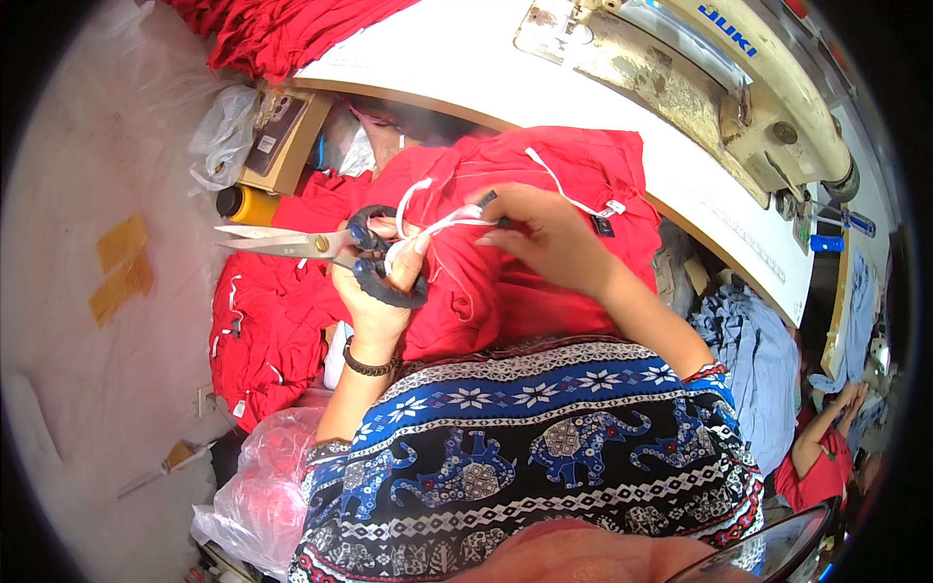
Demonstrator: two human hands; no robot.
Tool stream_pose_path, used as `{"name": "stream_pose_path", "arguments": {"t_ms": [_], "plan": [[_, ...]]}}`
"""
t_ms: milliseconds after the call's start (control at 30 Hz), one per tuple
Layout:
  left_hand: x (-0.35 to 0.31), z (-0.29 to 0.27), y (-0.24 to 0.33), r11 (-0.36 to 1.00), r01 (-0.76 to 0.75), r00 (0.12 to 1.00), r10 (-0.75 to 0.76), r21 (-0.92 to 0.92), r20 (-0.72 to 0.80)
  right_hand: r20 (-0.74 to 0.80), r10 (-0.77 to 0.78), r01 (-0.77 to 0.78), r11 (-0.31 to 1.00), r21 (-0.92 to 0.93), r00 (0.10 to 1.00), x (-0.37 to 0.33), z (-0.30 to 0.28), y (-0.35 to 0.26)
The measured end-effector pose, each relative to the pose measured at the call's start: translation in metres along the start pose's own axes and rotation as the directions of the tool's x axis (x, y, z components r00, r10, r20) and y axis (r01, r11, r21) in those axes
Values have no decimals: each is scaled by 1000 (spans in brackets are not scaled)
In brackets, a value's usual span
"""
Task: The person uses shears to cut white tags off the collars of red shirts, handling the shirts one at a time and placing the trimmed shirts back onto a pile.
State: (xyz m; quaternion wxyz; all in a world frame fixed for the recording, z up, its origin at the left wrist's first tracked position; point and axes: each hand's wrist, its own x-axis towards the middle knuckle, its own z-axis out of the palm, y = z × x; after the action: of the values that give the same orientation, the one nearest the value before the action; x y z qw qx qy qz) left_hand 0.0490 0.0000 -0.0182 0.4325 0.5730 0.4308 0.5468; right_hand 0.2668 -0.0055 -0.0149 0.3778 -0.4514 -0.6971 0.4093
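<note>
Scissors (323,243) with black-wrapped handles sit in my left hand (374,301), the fingers through the loops and the blades pointing left, slightly apart. A white cord (449,220) runs from beside that hand to my right hand (539,228), whose fingers pinch its end near a small dark tip. Beneath both hands, a red garment (588,160) lies bunched over my lap and against the table edge. Another white cord (559,183) with a pale tag and a dark label rests on its right part. My left fingers partly hide the cord.
A cream sewing machine (777,97) stands on the white table (437,53). Red cloth (282,34) is piled at the far left, with more red garments (262,335) below. A yellow container (250,205) stands beside a cardboard box (301,146). Another person (821,457) is at far right.
</note>
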Motion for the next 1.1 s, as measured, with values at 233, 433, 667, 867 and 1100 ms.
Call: {"name": "stream_pose_path", "arguments": {"t_ms": [233, 433, 667, 867, 1100], "plan": [[6, 9, 10, 995, -7, 994, 17, -101, 106, 27, -382, 355, 830, -429, 924, 12, -49, -24], [5, 19, -6, 973, 195, 977, -182, -126, 110, 113, -164, 198, 872, -448, 980, 19, -26, -25], [-2, 20, -1, 971, 208, 975, -196, -120, 104, 288, -72, 190, 893, -409, 955, 46, 0, -24], [5, 16, -5, 960, 223, 968, -196, -173, 157, 157, -76, 126, 931, -343, 985, 32, 4, -21], [5, 23, -4, 980, 140, 988, -129, -140, 86, 33, -108, 113, 936, -332, 994, 19, 4, -18]]}}
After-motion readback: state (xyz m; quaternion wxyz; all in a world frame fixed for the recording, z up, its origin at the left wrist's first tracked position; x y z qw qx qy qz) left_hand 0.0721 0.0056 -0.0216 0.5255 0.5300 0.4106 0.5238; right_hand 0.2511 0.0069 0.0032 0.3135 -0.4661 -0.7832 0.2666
